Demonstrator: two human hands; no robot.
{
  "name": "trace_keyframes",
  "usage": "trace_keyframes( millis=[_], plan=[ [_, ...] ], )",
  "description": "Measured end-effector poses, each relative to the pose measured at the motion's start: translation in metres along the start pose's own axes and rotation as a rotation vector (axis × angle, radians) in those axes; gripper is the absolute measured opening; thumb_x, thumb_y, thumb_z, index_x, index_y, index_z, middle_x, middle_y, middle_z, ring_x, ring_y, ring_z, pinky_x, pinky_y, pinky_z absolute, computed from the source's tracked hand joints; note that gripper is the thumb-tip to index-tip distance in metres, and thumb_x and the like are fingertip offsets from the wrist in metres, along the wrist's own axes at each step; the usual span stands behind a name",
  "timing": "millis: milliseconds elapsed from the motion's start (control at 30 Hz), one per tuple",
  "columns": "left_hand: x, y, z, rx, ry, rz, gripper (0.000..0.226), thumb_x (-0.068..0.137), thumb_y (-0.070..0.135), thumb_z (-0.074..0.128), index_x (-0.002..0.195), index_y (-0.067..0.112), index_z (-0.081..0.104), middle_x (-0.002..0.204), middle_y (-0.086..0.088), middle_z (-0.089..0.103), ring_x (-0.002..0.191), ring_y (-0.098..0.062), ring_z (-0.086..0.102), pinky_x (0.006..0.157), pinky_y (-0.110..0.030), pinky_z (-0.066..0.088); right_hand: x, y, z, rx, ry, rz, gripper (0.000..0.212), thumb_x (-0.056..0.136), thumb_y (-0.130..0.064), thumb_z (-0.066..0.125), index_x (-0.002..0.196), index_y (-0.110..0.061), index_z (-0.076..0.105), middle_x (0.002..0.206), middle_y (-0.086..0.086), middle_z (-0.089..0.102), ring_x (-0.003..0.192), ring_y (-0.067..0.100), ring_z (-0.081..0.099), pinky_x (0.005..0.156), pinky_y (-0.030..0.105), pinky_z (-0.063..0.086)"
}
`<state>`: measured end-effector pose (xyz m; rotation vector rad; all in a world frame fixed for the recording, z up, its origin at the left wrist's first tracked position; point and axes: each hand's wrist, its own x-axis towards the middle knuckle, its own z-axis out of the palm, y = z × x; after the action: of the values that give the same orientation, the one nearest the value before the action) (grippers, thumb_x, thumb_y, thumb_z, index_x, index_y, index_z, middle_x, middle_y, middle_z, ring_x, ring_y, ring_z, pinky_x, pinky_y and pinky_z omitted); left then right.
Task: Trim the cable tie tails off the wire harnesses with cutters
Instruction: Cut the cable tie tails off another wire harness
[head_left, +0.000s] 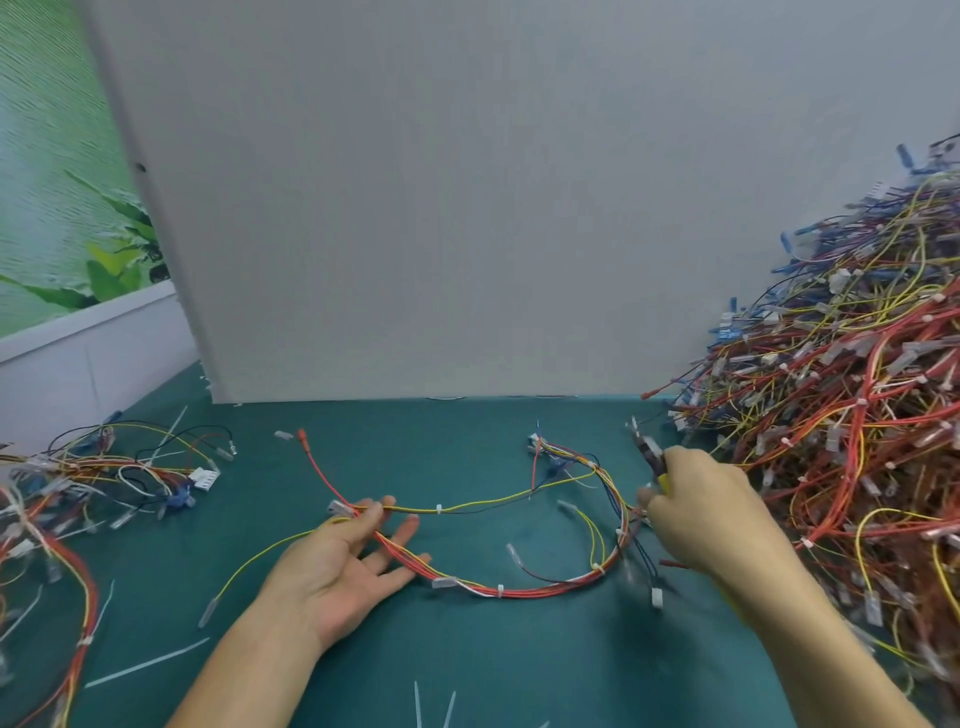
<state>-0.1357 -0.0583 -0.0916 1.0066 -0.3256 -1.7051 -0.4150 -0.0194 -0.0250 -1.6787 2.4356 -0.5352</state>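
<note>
Fingers (410, 527) under a wire harness (498, 590), cutters (652, 457) gripped
Left hand (343, 561) lies palm up, fingers straight and spread beneath the wires; right hand (711, 509) curls tight round the yellow-handled cutters. The wire harness loops across the green desk (467, 654) beside 1 pile (852, 389).

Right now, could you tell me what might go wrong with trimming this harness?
The cutters in the right hand are close to thin wires of the harness, so a snip could nick one. It only lies across the open left hand and may slip. The nearby harness pile could snag it.
</note>
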Motion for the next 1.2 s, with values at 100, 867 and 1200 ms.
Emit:
trace_keyframes(
  millis=[100, 867, 1200],
  plan=[
    [-0.003, 0.001, 0.002, 0.019, 0.030, -0.013, 0.007, 0.093, 0.008, 0.056, 0.086, 0.010, 0.054, 0.093, -0.010, 0.070, 0.094, -0.036, 0.066, 0.067, -0.059, 0.049, -0.012, -0.015, 0.010, -0.103, -0.123, -0.038, 0.024, 0.089, -0.030, 0.052, 0.105, -0.014, 0.058, 0.114, 0.015, 0.062, 0.104, 0.034, 0.059, 0.079, 0.034, 0.045],
    [-0.002, -0.005, -0.013, 2.118, 0.056, 0.833, 0.030, 0.100, 0.028, 0.043, 0.117, 0.044, 0.063, 0.117, 0.022, 0.056, 0.104, -0.013, 0.049, 0.084, -0.026, 0.040, -0.001, 0.002, 0.064, -0.334, 0.010, 0.019, 0.023, 0.083, -0.022, 0.050, 0.104, -0.022, 0.059, 0.109, 0.001, 0.063, 0.105, 0.027, 0.062, 0.069, 0.030, 0.035],
    [-0.009, 0.000, -0.013, 2.155, 0.402, 0.765, 0.033, 0.095, 0.017, 0.046, 0.114, 0.039, 0.062, 0.115, 0.016, 0.060, 0.106, -0.015, 0.053, 0.080, -0.029, 0.036, -0.003, 0.000, 0.072, -0.326, 0.078, -0.011, 0.029, 0.089, -0.034, 0.049, 0.113, -0.021, 0.058, 0.113, 0.003, 0.062, 0.106, 0.027, 0.063, 0.071, 0.032, 0.034]
  ],
)
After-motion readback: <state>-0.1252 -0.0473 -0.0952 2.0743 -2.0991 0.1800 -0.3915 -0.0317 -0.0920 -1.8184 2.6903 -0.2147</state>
